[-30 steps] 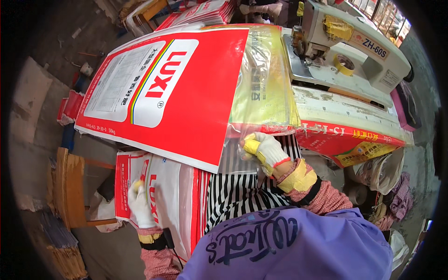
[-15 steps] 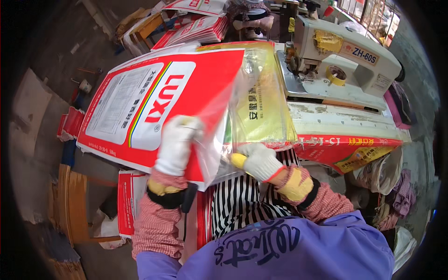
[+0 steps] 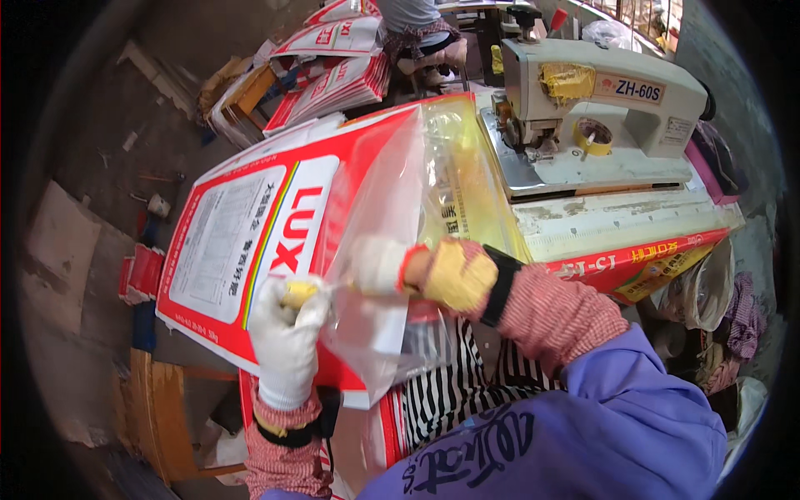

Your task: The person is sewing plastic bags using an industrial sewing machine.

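Note:
A red and white printed sack (image 3: 258, 225) lies flat before me, its right-hand edge overlaid by a sheet of clear plastic film (image 3: 375, 192). My left hand (image 3: 287, 337), in a white knit glove with a yellow thumb tip, is closed at the near part of the sack, pinching the film's edge. Across the film reaches my right hand (image 3: 379, 265), gloved too, close beside the left fingertips. Motion smears its fingers, so their grip is unclear. Under the film, to the right, lies a yellow printed sack (image 3: 458, 158).
A white sewing machine (image 3: 608, 96) with a roll of yellow tape (image 3: 592, 137) stands on a worn table (image 3: 617, 218) at the right. Stacked red and white sacks (image 3: 333, 87) lie at the back, near a seated person (image 3: 417, 33). A wooden stool (image 3: 154, 408) is at left.
My right hand has moved left across the film toward my left hand. The left hand has shifted down and slightly left. More film now spreads over the red sack.

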### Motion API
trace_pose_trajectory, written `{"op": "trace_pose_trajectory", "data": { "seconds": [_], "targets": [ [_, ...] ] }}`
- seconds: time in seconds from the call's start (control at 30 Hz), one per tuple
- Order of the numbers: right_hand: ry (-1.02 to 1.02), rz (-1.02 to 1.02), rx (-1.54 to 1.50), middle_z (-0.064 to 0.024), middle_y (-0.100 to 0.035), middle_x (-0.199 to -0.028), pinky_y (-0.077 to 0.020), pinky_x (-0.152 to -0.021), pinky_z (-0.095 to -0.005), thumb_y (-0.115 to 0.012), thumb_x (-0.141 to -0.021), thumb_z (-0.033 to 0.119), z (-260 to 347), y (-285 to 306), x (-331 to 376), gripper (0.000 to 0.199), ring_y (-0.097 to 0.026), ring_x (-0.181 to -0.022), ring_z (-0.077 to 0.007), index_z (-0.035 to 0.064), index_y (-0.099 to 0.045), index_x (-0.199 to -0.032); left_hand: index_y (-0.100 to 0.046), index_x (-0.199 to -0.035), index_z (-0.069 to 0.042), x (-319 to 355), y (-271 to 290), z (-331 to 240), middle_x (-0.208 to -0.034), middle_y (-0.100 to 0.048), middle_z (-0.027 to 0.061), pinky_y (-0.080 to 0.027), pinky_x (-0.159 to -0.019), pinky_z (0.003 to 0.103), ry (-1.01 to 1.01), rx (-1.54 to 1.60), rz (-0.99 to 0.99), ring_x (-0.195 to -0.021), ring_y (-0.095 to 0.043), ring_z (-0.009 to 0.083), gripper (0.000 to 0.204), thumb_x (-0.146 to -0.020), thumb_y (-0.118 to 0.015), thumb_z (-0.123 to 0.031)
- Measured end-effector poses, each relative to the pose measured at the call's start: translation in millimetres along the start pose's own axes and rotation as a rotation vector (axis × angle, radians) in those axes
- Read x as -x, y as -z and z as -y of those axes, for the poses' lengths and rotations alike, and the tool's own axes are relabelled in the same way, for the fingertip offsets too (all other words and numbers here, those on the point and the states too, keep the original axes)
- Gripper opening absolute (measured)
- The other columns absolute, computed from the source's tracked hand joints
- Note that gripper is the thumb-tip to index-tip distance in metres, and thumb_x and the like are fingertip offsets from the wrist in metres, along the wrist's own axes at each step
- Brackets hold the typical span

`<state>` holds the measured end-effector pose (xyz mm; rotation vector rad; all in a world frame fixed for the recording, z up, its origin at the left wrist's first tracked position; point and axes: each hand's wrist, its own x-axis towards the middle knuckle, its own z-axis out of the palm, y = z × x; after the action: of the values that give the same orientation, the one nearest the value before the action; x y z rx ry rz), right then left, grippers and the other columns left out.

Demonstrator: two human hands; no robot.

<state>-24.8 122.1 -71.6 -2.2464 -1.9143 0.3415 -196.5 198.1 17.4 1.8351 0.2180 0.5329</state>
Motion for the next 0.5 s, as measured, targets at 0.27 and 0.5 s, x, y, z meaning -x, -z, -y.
{"op": "trace_pose_trajectory", "data": {
  "seconds": [0.27, 0.5],
  "targets": [
    [-0.797, -0.72, -0.078, -0.0104, -0.061, -0.099, -0.0462, -0.076, -0.0388, -0.041, -0.09, 0.037, -262.3, -39.5, -54.2, 0.036, -0.058, -0.087, -0.0244, 0.0087, -0.06, -0.103, -0.054, -0.079, -0.004, 32.3, 60.6, -40.8, -0.075, -0.058, 0.0056, -0.044, -0.053, 0.025, -0.203, -0.298, 0.008, -0.057, -0.053, 0.0127, 0.012, -0.074, -0.058, 0.006],
    [-0.926, -1.3, -0.906, -0.0152, -0.061, -0.109, -0.0453, -0.083, -0.0367, -0.033, -0.092, 0.06, -213.9, -41.0, -22.0, 0.067, -0.058, -0.094, -0.0274, 0.0028, -0.057, -0.12, -0.062, -0.081, -0.005, 55.1, 27.4, 50.2, -0.075, -0.06, 0.009, -0.049, -0.065, 0.035, 0.418, -0.389, 1.418, -0.071, -0.059, 0.025, 0.008, -0.079, -0.063, -0.013]
  ]
}}
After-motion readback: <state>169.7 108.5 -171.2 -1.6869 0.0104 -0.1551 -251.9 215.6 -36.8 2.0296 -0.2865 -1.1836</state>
